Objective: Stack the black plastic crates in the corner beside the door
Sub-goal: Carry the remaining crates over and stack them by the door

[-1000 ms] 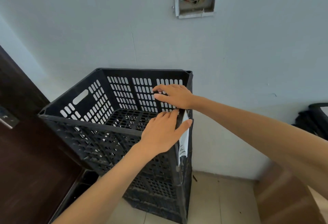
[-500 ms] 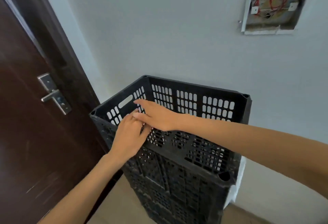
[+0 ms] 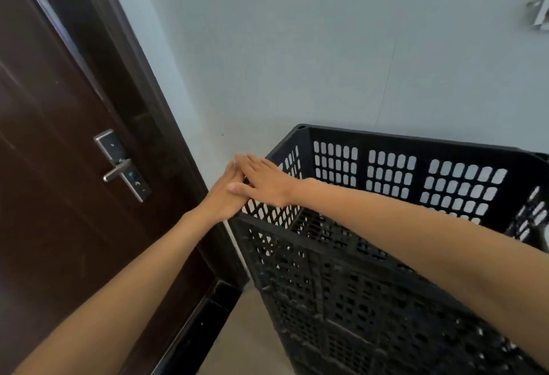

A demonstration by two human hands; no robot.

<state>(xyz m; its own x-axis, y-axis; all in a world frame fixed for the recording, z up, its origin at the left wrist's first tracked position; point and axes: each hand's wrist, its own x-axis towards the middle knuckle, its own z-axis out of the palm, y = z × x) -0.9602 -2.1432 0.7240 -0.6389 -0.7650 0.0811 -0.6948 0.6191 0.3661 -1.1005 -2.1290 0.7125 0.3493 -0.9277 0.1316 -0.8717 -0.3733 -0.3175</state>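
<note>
Now the top black crate (image 3: 389, 166) caps the stack of black crates (image 3: 371, 315) against the pale wall (image 3: 297, 62), just right of the door (image 3: 59, 196); its left rim lies under the right hand (image 3: 267, 181), which overlaps the left hand (image 3: 221, 196); both arms reach forward, fingers straight and pressed together; the crate opens upward, long side along the wall.

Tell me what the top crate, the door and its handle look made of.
Top crate: black moulded plastic, matte, slotted grid walls.
Door: dark brown, faint grain and sheen; wood, veneer or coated metal, unclear.
Door handle: silvery metal, satin glint.
</note>
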